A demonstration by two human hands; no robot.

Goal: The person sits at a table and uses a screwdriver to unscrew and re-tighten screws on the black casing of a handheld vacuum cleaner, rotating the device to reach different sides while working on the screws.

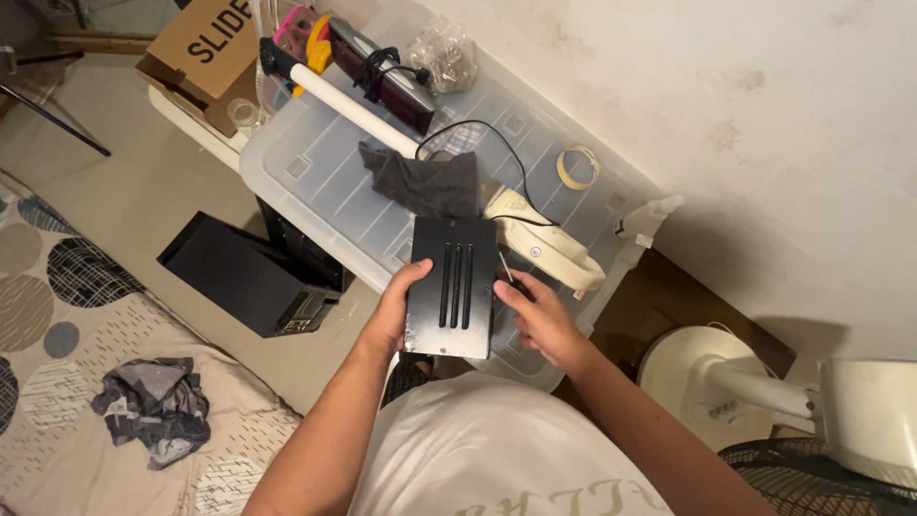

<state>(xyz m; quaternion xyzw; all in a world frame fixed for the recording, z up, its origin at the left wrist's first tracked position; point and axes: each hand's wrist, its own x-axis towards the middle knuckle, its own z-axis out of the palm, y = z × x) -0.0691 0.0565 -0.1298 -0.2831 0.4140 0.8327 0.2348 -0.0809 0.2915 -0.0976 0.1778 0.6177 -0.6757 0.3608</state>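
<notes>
A flat black metal panel with three long slots rests over the near edge of a clear plastic storage box lid. My left hand grips the panel's left edge. My right hand is at the panel's right edge and pinches a thin white stick that points up from its fingers. Just beyond the panel lie a dark grey cloth and a cream-coloured handheld appliance with a black cord.
On the lid lie a white tube, a roll of tape, a crumpled clear bag and a dark device. A black case stands on the floor at left, a cardboard box behind. A white fan base stands at right, a spray bottle nearby.
</notes>
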